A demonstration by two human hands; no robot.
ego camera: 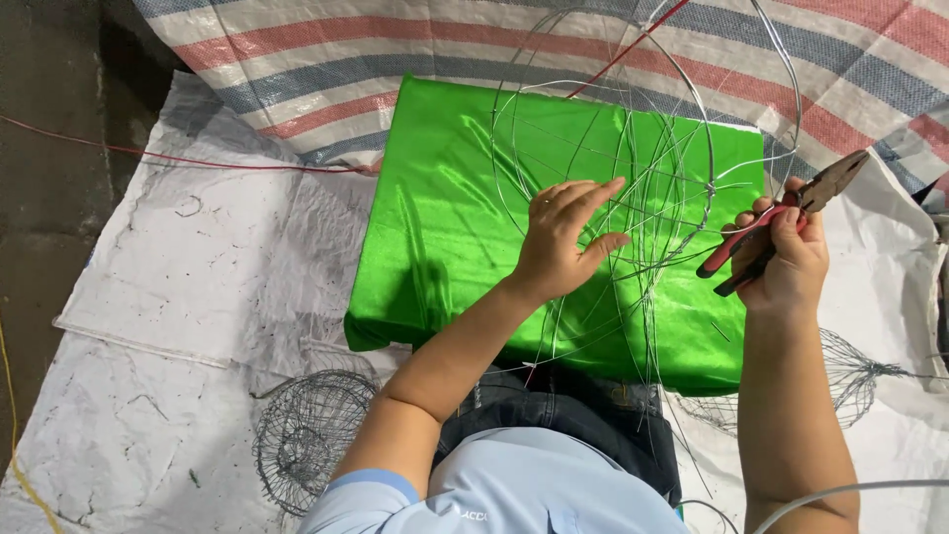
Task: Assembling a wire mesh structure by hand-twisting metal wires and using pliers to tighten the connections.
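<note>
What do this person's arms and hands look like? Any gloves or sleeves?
No gloves: both the left hand and right hand are bare, with bare forearms. A short light-blue sleeve with a darker blue cuff ends above the left elbow. No watch or rings show.

Even, fairly bright light falls from above, giving a soft sheen on the shiny green satin-covered board point(465, 218) at centre. A faint shadow lies under the left forearm. The upper left corner is dim. Focus is sharp; thin wires blur slightly at the edges.
</note>
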